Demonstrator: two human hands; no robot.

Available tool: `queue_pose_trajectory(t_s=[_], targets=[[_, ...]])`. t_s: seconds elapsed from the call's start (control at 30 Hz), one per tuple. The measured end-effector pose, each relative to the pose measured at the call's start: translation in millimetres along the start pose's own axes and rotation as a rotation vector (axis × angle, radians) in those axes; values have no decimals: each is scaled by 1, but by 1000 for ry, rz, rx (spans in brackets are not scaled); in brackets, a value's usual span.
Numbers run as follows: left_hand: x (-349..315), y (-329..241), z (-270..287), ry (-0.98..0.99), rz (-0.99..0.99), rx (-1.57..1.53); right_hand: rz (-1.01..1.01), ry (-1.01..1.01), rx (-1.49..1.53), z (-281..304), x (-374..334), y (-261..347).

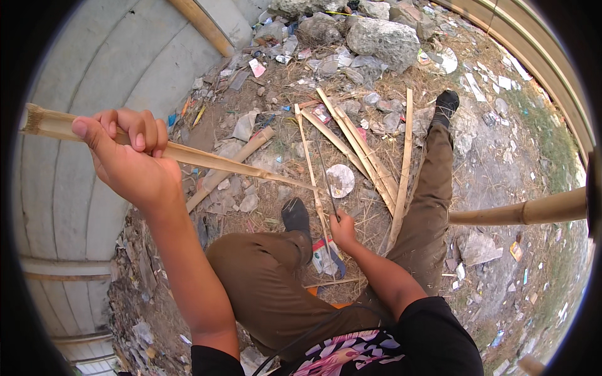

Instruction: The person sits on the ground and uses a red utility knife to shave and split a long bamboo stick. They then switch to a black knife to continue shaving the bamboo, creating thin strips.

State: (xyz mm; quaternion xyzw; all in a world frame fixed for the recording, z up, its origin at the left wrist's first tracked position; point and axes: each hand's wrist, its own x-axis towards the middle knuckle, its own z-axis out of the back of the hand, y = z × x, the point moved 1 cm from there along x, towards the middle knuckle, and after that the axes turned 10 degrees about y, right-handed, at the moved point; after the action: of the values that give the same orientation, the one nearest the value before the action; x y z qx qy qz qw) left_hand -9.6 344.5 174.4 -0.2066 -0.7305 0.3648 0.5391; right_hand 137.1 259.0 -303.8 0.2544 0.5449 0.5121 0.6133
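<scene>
Bamboo strip (188,155) is raised across your lap: your left hand (128,160) wraps its frayed end to steady it, your right hand (342,229) closes on a knife (326,178) at its tip.

We note split bamboo slats (360,147) lying on littered ground (501,169), with grey rocks (382,37) beyond. We see a round white lid (340,180) among the slats; a thick bamboo pole (520,213) enters from the right.

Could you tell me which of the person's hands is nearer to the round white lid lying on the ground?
Right. The right hand is just below the lid; the left hand grips a bamboo strip far to its left.
</scene>
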Motion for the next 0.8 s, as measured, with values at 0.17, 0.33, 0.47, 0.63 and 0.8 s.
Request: queue_pose_trajectory(t_s=[0.17,0.33,0.47,0.63,0.8], targets=[[-1,3,0,64,7,-30,-313,93,-235,-6,-2,-40],[5,5,15,-6,14,16,61,24,-63,2,8,-10],[8,6,21,43,22,-14,31,10,-8,6,8,-2],[6,10,14,36,46,-35,-261,110,-233,-5,7,-26],[8,10,27,-3,25,41,-7,10,-93,3,3,0]])
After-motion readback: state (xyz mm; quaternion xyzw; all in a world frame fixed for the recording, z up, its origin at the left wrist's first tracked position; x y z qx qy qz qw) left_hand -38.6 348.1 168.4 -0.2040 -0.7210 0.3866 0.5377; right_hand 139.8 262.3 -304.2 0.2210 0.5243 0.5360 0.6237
